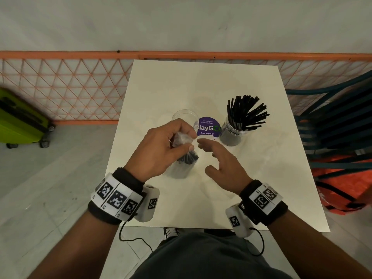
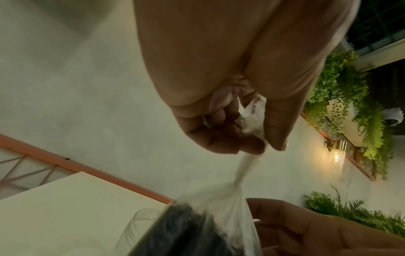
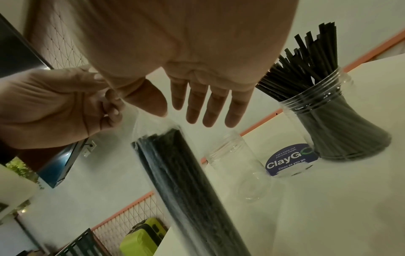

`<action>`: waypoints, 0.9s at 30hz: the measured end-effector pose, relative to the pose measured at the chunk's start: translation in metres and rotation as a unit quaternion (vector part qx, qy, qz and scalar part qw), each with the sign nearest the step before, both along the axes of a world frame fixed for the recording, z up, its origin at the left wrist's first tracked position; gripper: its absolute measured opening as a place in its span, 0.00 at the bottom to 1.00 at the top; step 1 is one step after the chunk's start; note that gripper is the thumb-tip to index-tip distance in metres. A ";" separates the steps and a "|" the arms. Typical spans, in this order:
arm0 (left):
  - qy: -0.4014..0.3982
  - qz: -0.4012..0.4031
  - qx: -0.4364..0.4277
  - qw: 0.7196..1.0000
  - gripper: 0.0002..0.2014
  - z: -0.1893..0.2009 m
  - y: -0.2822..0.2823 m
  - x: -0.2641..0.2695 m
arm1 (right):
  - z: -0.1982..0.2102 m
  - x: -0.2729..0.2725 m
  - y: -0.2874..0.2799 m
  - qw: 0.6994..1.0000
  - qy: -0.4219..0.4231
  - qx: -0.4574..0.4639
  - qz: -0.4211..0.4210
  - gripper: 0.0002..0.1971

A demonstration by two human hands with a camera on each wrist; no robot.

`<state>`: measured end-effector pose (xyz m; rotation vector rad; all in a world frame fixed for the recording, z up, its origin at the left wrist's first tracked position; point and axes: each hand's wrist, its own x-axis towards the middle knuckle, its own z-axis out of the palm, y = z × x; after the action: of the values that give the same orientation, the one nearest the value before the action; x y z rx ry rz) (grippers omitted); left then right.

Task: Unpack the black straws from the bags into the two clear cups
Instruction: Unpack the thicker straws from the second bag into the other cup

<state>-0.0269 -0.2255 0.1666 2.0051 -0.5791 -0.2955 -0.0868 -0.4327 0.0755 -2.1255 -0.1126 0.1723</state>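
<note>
My left hand [image 1: 161,146] pinches the twisted top of a clear plastic bag [image 1: 182,140] full of black straws [image 3: 184,181] and holds it upright above the white table [image 1: 201,87]. In the left wrist view the bag neck [image 2: 243,166] runs from the fingers [image 2: 228,143] down to the straw bundle [image 2: 186,228]. My right hand [image 1: 219,158] is open beside the bag, fingers [image 3: 210,105] straight, touching nothing. An empty clear cup [image 1: 184,117] stands behind the left hand. At the right a second clear cup [image 1: 233,133] holds many black straws [image 1: 246,112].
A round purple sticker [image 1: 208,127] lies on the table between the cups. An orange mesh fence [image 1: 60,87] runs behind the table. A green suitcase [image 1: 20,119] stands at the left; dark chairs and an orange bag [image 1: 340,178] crowd the right edge.
</note>
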 end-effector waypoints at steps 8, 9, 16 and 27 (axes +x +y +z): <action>0.003 -0.015 -0.008 1.000 0.12 0.005 -0.002 0.003 | -0.002 0.002 0.012 1.000 0.010 0.010 0.008 0.46; 0.000 -0.018 -0.008 1.000 0.12 0.005 -0.003 0.002 | -0.001 0.003 0.014 1.000 0.010 0.002 0.006 0.50; -0.024 -0.040 -0.023 0.999 0.11 0.011 -0.006 0.001 | -0.007 0.013 0.017 0.999 0.025 -0.042 0.009 0.58; -0.037 -0.074 -0.060 0.995 0.23 0.014 -0.009 0.002 | -0.008 0.022 0.001 1.000 0.004 0.003 -0.006 0.39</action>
<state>-0.0246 -0.2343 0.1806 1.8664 -0.7764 -0.2690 -0.0651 -0.4314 0.0672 -2.1186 -0.0951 0.1736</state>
